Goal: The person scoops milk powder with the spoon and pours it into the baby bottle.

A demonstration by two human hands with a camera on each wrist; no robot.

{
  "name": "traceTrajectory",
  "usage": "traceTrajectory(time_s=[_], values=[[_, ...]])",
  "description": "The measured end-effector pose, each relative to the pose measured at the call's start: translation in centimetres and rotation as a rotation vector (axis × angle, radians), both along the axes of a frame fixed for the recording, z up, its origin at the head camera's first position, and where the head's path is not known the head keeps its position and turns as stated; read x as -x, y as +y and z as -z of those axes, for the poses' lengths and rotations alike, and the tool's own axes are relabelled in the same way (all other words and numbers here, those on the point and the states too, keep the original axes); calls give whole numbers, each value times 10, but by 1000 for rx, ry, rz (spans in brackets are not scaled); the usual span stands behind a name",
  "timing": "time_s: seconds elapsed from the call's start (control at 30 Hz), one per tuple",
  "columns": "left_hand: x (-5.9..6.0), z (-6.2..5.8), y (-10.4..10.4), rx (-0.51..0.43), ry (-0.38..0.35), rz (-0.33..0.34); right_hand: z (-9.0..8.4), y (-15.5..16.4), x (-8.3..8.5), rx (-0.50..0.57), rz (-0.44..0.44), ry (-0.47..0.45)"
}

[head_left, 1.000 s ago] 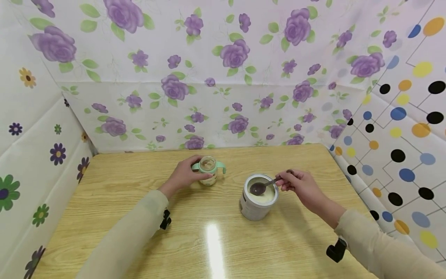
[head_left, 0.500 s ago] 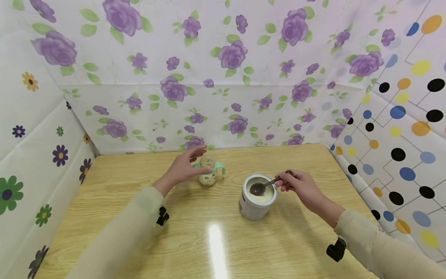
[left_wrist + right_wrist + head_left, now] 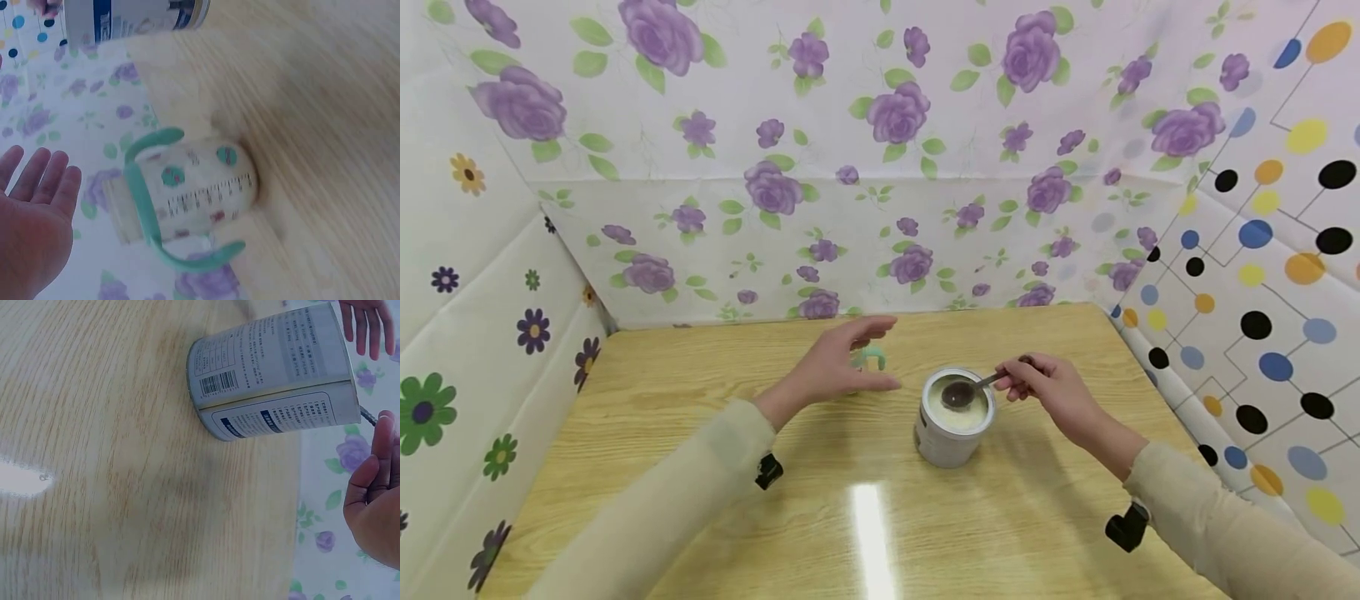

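My right hand [image 3: 1051, 392] pinches the handle of a dark metal spoon [image 3: 958, 394], its bowl over the pale powder in an open tin [image 3: 951, 446]. Fingers spread and holding nothing, my left hand [image 3: 831, 362] hangs between the head camera and a baby bottle, reaching toward the tin. The left wrist view shows the bottle [image 3: 194, 187] with green handles [image 3: 147, 206] and printed measuring marks, apart from the hand. Only part of a green handle [image 3: 874, 356] clearly shows past the hand in the head view. The bottle's mouth has no cap.
The wooden table [image 3: 685, 375] carries the tin and bottle. Flower-patterned cloth [image 3: 715, 233] rises along the back and a dotted cloth [image 3: 1255, 325] along the right. A bright light reflection [image 3: 872, 533] lies on the table near the front.
My left hand has let go of the bottle, opened and moved right past it toward the tin. The right hand with the spoon has barely moved.
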State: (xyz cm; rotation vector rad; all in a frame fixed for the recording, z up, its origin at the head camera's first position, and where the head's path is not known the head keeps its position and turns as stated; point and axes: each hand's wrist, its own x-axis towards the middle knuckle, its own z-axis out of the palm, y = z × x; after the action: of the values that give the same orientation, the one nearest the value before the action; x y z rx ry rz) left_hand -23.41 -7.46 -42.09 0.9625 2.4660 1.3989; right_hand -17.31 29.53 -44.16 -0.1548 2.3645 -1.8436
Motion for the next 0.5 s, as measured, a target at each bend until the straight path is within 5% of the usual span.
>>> traceTrajectory(time_s=[0.5], values=[[-23, 46, 51, 10, -114, 137, -14, -5, -6, -143, -95, 127]])
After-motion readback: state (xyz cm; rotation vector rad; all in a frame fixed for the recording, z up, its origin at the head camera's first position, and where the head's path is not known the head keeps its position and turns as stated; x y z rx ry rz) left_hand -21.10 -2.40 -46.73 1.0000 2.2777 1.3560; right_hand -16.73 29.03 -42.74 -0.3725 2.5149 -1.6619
